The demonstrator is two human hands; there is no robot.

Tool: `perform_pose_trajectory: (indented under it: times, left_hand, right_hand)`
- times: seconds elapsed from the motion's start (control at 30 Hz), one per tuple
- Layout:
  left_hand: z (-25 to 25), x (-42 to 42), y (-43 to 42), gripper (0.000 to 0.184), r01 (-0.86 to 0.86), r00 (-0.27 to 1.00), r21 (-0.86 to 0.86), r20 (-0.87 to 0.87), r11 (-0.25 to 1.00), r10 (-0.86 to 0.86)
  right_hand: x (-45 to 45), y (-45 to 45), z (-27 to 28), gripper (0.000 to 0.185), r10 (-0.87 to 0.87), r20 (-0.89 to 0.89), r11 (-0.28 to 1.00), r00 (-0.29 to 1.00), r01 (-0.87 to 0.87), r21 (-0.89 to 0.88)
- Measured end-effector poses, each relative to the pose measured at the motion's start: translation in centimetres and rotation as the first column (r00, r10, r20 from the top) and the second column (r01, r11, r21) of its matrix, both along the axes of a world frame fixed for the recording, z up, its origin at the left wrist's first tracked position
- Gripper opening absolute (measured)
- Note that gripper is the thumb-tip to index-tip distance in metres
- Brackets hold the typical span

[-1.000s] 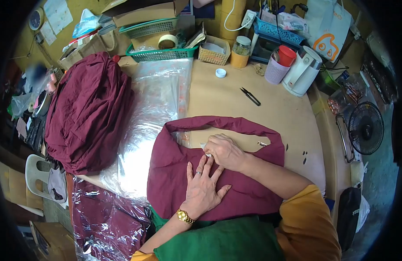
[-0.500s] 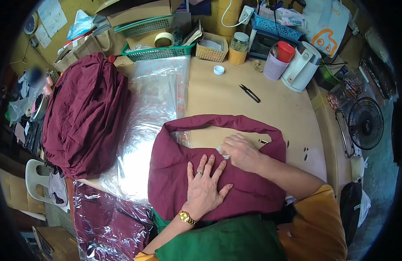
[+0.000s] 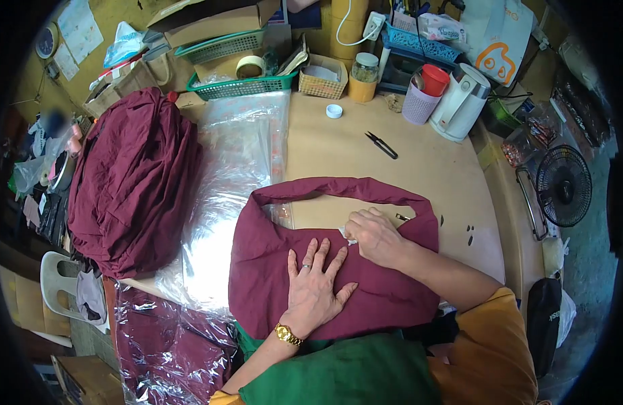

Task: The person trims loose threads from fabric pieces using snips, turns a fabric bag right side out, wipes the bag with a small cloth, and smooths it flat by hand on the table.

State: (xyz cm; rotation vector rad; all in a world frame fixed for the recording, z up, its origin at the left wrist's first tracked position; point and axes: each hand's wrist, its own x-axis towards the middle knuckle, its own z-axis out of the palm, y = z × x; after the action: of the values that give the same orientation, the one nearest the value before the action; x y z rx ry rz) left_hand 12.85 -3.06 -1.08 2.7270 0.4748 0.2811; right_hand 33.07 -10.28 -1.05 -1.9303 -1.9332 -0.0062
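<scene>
A maroon fabric shoulder bag (image 3: 385,297) lies flat at the table's near edge, its strap looped away from me. My left hand (image 3: 317,287) rests flat on the bag's front with fingers spread. At the bag's upper edge, my right hand (image 3: 373,236) is closed around a small white cloth or tissue (image 3: 347,235), pressed against the maroon fabric. Most of that white piece is hidden in my fingers. Beyond the strap lie black thread snips (image 3: 381,145), apart from both hands.
A heap of maroon fabric bags (image 3: 132,182) sits at left beside clear plastic sleeves (image 3: 234,169). Plastic-wrapped maroon items (image 3: 170,344) lie at lower left. Along the back stand a green basket (image 3: 244,88), a glass jar (image 3: 364,77) and a white electric kettle (image 3: 460,104).
My right hand has shifted very slightly with the white piece along the bag's upper edge. My left hand stays pressed on the bag. The whole view has moved a little.
</scene>
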Motion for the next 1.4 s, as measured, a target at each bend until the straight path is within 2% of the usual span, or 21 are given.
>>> perform_pose_trajectory:
  times: [0.13, 0.23, 0.33, 0.37, 0.4, 0.47, 0.53, 0.6, 0.67, 0.8, 0.93, 1.0, 1.03, 1.1, 1.13, 1.17, 1.2, 1.33, 1.4]
  left_hand:
    - [-0.2, 0.2, -0.2, 0.068, 0.000, 1.000, 0.030, 0.002, 1.000, 0.000]
    - [-0.4, 0.0, 0.2, 0.076, -0.095, 0.995, 0.079, -0.026, 0.992, 0.097]
    - [0.9, -0.3, -0.5, 0.081, -0.110, 0.989, 0.083, -0.093, 0.990, 0.117]
    - [1.1, -0.2, -0.5, 0.087, -0.091, 0.985, 0.084, -0.136, 0.992, 0.102]
    - [1.4, 0.0, -0.6, 0.087, -0.091, 0.986, 0.084, -0.133, 0.992, 0.102]
    - [1.8, 0.3, -0.6, 0.090, -0.092, 0.967, 0.056, -0.232, 0.994, 0.102]
    - [1.5, 0.4, -0.6, 0.091, -0.093, 0.969, 0.068, -0.222, 0.993, 0.106]
    - [1.4, 0.2, -0.6, 0.093, -0.086, 0.970, 0.084, -0.219, 0.993, 0.103]
    - [1.6, 0.3, -0.6, 0.093, -0.077, 0.967, 0.077, -0.239, 0.994, 0.093]
    - [1.4, 0.2, -0.5, 0.093, -0.093, 0.970, 0.073, -0.219, 0.993, 0.107]
    - [1.1, 0.0, -0.4, 0.089, -0.110, 0.977, 0.070, -0.177, 0.992, 0.121]
    - [1.9, 0.0, -0.2, 0.086, -0.107, 0.983, 0.085, -0.141, 0.991, 0.118]
    - [3.0, 0.4, 0.4, 0.082, -0.077, 0.978, 0.044, -0.193, 0.996, 0.085]
    - [3.4, 1.4, 1.4, 0.078, -0.051, 0.969, 0.001, -0.241, 0.999, 0.049]
    - [2.5, 2.2, 2.0, 0.072, -0.100, 0.994, -0.127, -0.059, 0.987, 0.093]
    - [1.8, 2.7, 2.5, 0.068, -0.122, 0.981, -0.258, 0.116, 0.958, 0.156]
    - [1.6, 2.8, 2.9, 0.068, -0.126, 0.981, -0.261, 0.112, 0.957, 0.160]
    - [1.5, 1.2, 2.4, 0.061, -0.061, 0.997, -0.226, 0.033, 0.972, 0.070]
    - [0.4, -0.6, 1.2, 0.061, 0.039, 0.997, 0.010, 0.063, 0.999, -0.039]
  right_hand:
    - [-0.9, 1.8, -0.8, 0.009, 0.027, 0.055, 0.999, 0.998, -0.029, 0.039]
    - [-1.4, 2.0, -0.4, 0.008, -0.012, -0.082, 0.991, 0.997, 0.023, 0.135]
    - [-0.8, -0.1, -0.5, 0.009, 0.044, -0.002, 0.974, 0.999, -0.043, 0.223]
    - [-0.2, -0.5, -0.2, 0.009, 0.047, -0.001, 0.974, 0.999, -0.045, 0.224]
    - [0.6, -0.9, 0.4, 0.009, 0.038, 0.016, 0.984, 0.999, -0.041, 0.176]
    - [1.0, -1.0, 1.0, 0.010, 0.029, 0.038, 0.991, 0.999, -0.034, 0.130]
    - [-0.4, -0.5, 0.6, 0.010, -0.001, -0.026, 0.990, 1.000, 0.005, 0.144]
    - [-1.6, 1.8, -1.4, 0.010, 0.027, -0.040, 0.983, 0.999, -0.019, 0.181]
    - [-2.1, 4.4, -1.8, 0.010, 0.095, -0.053, 0.980, 0.994, -0.084, 0.178]
    - [-1.8, 5.1, -1.9, 0.014, 0.118, -0.101, 0.980, 0.988, -0.100, 0.172]
    - [0.9, 1.4, -0.1, 0.010, 0.078, -0.041, 0.981, 0.996, -0.069, 0.182]
    - [1.5, -0.3, 2.1, 0.013, -0.203, 0.220, 0.969, 0.954, 0.229, -0.097]
    - [1.9, -0.6, 1.5, 0.013, -0.206, 0.224, 0.968, 0.952, 0.232, -0.094]
    - [2.2, -0.9, -0.4, 0.018, -0.226, 0.020, 0.971, 0.974, 0.224, 0.079]
    - [2.2, -1.0, -1.3, 0.018, -0.222, 0.022, 0.972, 0.975, 0.220, 0.078]
    - [1.7, -1.0, -1.9, 0.019, -0.244, -0.108, 0.946, 0.964, 0.261, 0.193]
    - [1.5, -1.1, -2.2, 0.021, -0.246, -0.239, 0.903, 0.939, 0.312, 0.296]
    - [2.8, -1.3, -1.8, 0.017, -0.205, -0.300, 0.921, 0.932, 0.287, 0.263]
    - [3.6, -0.9, -0.8, 0.015, -0.250, -0.611, 0.952, 0.751, 0.304, -0.016]
